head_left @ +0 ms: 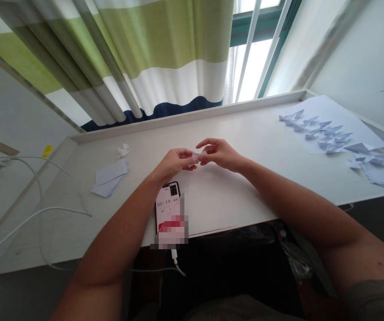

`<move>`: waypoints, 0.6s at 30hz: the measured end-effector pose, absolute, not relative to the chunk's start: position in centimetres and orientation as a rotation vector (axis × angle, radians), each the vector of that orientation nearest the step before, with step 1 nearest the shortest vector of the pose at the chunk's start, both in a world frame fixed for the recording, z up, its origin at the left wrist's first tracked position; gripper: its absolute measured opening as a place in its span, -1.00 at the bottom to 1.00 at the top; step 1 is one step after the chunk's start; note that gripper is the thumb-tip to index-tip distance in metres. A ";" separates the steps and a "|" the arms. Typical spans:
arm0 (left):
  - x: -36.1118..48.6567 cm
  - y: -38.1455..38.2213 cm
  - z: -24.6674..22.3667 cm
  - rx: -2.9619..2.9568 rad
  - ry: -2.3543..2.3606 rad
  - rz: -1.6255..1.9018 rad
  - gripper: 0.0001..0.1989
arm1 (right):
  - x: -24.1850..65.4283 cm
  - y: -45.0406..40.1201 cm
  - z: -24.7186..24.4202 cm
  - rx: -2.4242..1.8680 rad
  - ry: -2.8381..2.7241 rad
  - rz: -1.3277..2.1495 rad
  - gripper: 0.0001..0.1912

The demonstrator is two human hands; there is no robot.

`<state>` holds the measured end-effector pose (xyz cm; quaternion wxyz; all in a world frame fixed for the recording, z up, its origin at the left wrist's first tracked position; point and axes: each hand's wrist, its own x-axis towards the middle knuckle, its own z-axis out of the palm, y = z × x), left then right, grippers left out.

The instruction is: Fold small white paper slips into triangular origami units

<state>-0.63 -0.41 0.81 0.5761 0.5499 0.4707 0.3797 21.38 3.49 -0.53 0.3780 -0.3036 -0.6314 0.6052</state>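
A small piece of folded white paper (198, 155) is pinched between my two hands, just above the middle of the white desk. My left hand (178, 161) grips its left side, thumb and fingers closed on it. From the right, my right hand (219, 154) pinches the other side between thumb and fingers, with the index finger arched above. The hands partly cover the paper, so its full shape is hidden. Below my left wrist lies a phone (168, 209) showing a running timer, partly blurred out.
Folded paper boats (325, 129) stand on a white sheet (342, 116) at the right, beside stacked paper (382, 176). Paper slips (111, 176) and a crumpled tissue (123, 150) lie left. White cables (31, 218) cross the left side. A curtain (165, 44) hangs behind the desk (225, 200).
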 end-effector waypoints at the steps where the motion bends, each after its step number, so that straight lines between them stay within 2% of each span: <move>1: -0.6 -0.4 0.8 1.282 1.091 0.877 -0.57 | 21.4 3.5 -0.5 -0.773 -1.616 1.548 -0.55; 9: -0.5 -0.5 0.5 1.351 1.136 0.985 -0.52 | 21.1 3.6 -1.1 -0.799 -1.564 1.506 -0.60; 15: -0.6 -0.3 0.5 1.351 1.176 0.904 -0.61 | 21.6 4.3 -1.3 -0.812 -1.596 1.576 -0.63; 18: -0.7 -0.3 0.7 1.402 1.158 0.825 -0.58 | 21.5 4.2 -1.3 -0.767 -1.664 1.509 -0.62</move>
